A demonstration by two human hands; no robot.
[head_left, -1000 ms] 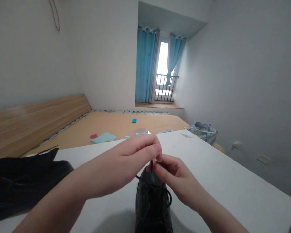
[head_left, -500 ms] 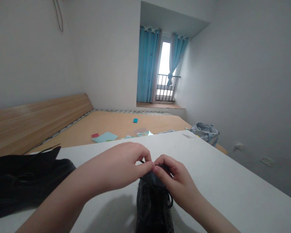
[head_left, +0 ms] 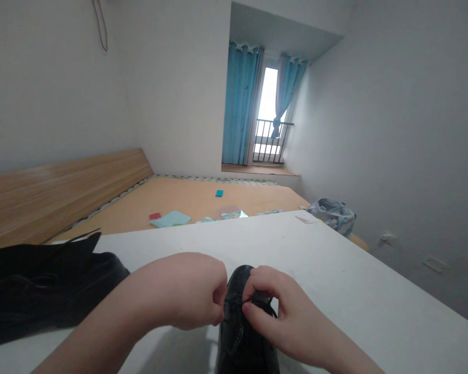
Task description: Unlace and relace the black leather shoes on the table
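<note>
A black leather shoe point(head_left: 249, 345) stands on the white table in front of me, its toe pointing away. My right hand point(head_left: 283, 317) is over the shoe's laced part, thumb and forefinger pinched on the black shoelace point(head_left: 273, 310). My left hand point(head_left: 200, 291) is closed at the shoe's left side, fingers curled down against it. Whatever its fingertips hold is hidden. Left of my left forearm lies a second black shoe point(head_left: 42, 291), with a lace end sticking up.
The white table point(head_left: 359, 275) extends forward to a wooden bed board point(head_left: 187, 192) bearing a light blue folder point(head_left: 173, 218), a red item point(head_left: 155, 216) and plastic packets point(head_left: 234, 213). A fabric bag point(head_left: 333, 214) stands beyond the table's right corner.
My hands have parted and dropped closer to the shoe. The left moved down and left to the shoe's side; the right moved down onto the laces. The view shifted slightly.
</note>
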